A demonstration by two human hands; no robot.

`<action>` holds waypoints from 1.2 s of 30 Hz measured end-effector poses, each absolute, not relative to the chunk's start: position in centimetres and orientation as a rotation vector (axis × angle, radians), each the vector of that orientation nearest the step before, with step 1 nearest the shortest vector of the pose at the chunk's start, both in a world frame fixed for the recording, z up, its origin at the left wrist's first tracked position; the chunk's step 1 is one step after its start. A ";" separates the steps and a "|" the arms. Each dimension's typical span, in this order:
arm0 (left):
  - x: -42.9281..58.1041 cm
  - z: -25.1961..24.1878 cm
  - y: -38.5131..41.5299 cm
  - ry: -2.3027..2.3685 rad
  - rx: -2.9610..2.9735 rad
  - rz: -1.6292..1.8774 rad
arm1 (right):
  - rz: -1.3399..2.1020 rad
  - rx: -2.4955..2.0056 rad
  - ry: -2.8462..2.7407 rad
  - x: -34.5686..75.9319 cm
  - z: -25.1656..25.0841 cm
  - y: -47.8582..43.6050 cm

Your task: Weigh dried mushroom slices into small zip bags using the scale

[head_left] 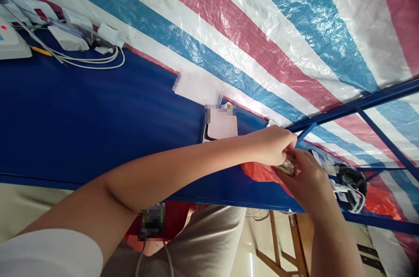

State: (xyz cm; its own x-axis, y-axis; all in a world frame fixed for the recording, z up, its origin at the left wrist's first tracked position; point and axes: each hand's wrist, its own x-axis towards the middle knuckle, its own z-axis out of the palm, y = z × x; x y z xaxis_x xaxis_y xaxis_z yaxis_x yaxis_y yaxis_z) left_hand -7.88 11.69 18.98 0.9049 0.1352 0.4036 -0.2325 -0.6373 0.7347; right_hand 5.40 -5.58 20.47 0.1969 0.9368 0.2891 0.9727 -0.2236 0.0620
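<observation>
The 2 hands meet over the right part of the blue table (81,120). The right hand (306,176) grasps a small crumpled item in clear wrapping (288,166) between its thumb and fingers. The left hand (276,144) is bent inward at the upper edge of that item; its fingertips are partly hidden, and whether they grip it cannot be told. The item is above a red plastic bag (260,172), which lies on the table beneath the 2 hands. A flat box with a pale top (222,124) lies beyond the left forearm. White cables (98,65) lie at the far left, near the striped sheet (229,19).
</observation>
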 end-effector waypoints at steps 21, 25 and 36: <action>-7.4 18.6 11.5 -0.021 2.099 0.585 | 0.114 -2.477 -1.220 4.4 21.5 -7.0; -7.4 18.8 11.8 -0.006 2.014 0.599 | -0.019 -2.451 -1.304 4.8 22.1 -7.2; -7.4 19.1 11.9 -0.070 1.830 0.773 | -0.380 -2.335 -1.309 4.5 22.7 -6.3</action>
State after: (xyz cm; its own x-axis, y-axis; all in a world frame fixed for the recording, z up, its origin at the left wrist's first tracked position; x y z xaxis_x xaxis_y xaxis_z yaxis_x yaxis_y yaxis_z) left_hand -7.44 11.92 19.08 0.7856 0.3105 0.5352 -0.4011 -0.4030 0.8226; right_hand 4.50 -6.34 22.68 0.5159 0.7370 0.4367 0.8563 -0.4590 -0.2369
